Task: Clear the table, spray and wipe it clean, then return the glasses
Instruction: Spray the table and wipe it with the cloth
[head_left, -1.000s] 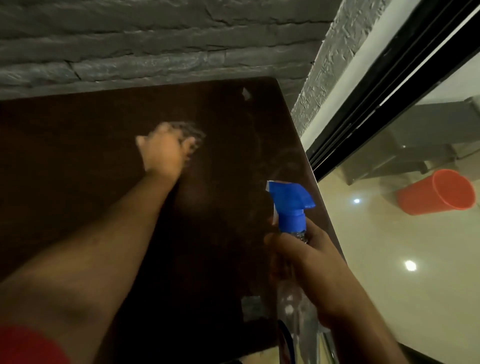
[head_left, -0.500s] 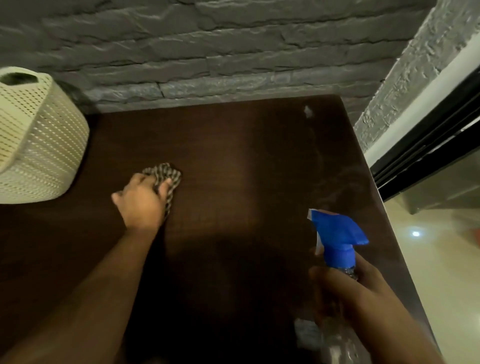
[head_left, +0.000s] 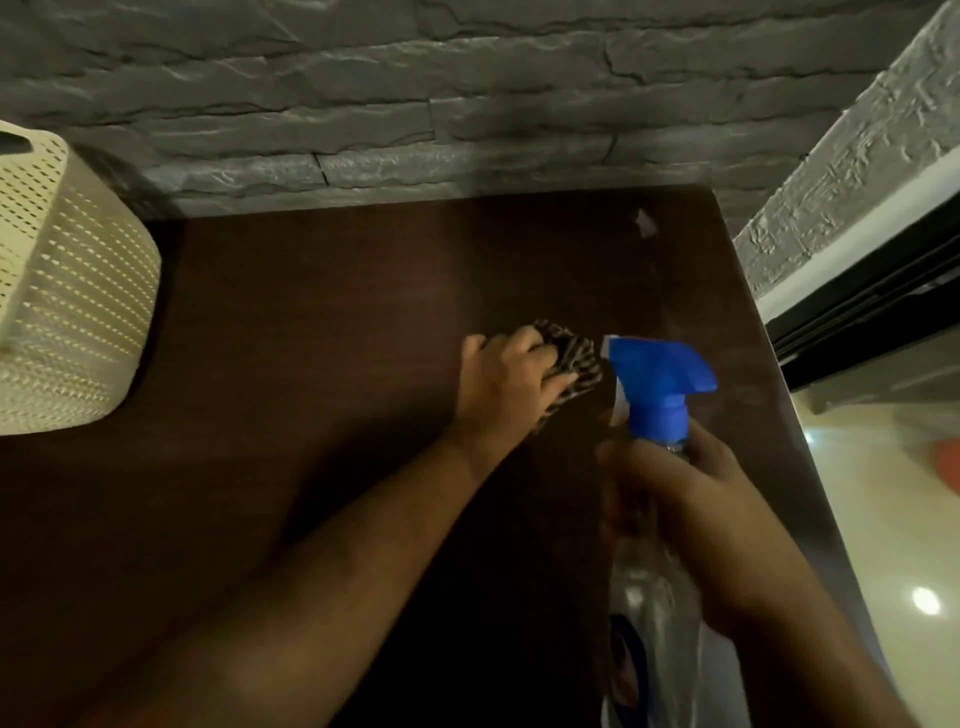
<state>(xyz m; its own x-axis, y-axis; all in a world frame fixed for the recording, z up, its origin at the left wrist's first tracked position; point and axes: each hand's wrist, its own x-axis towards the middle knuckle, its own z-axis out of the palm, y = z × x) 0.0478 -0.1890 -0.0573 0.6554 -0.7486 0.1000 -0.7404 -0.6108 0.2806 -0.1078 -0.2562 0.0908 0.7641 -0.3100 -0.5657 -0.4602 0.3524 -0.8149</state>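
Note:
My left hand (head_left: 506, 387) presses a striped, crumpled cloth (head_left: 576, 358) flat onto the dark brown table (head_left: 311, 322), near its middle right. My right hand (head_left: 685, 499) grips a clear spray bottle (head_left: 654, 587) by the neck, held upright just right of the cloth. Its blue trigger head (head_left: 660, 379) points left, towards the cloth. No glasses are in view.
A cream perforated basket (head_left: 67, 301) stands on the table's far left. A grey stone wall (head_left: 415, 104) runs along the table's back edge. The table's right edge drops to a glossy floor (head_left: 893, 519) beside a dark window frame (head_left: 857, 312).
My left hand has slid the cloth rightwards across the table, up beside the spray bottle. The bottle stays in my right hand.

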